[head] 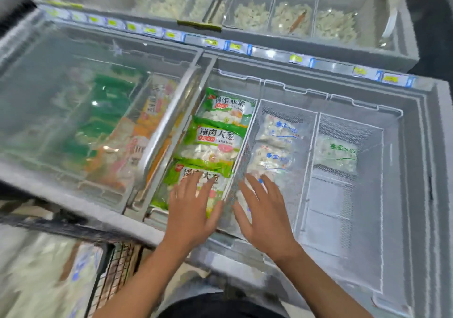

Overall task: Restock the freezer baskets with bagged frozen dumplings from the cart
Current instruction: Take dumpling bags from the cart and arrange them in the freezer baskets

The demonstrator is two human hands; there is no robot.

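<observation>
Here the chest freezer (436, 146) fills most of the view, its sliding glass lid (73, 92) pushed over the left half and the right half open. Inside stand three wire baskets. The left basket (241, 156) holds three green bagged dumplings lying flat in a row from far edge to near edge; the middle basket (316, 146) holds clear bags with blue print (274, 146); the right basket (377, 151) has one clear bag with green print (335, 153) at its far end and bare floor nearer. The cart (110, 276) sits at the lower left corner, blurred, with pale bags in it.

Both hands are open, fingers straight and spread — the left hand (191, 207) presses flat on the nearest green bag (186, 178), the right hand (264, 210) lies over the near clear bag in the middle basket, just beside the mesh divider.

These bags look slick-filmed and lumpy, stiff with frozen pieces yet shifting inside; probably moderately heavy. Grasping by both short edges, or flat underneath, should keep one from sliding.

The far green bag (228, 107) reads 鸡蛋韭菜; the middle one (213, 141) reads 猪肉大葱. Yellow price tags (389, 79) line the far rim — unreadable.
</observation>
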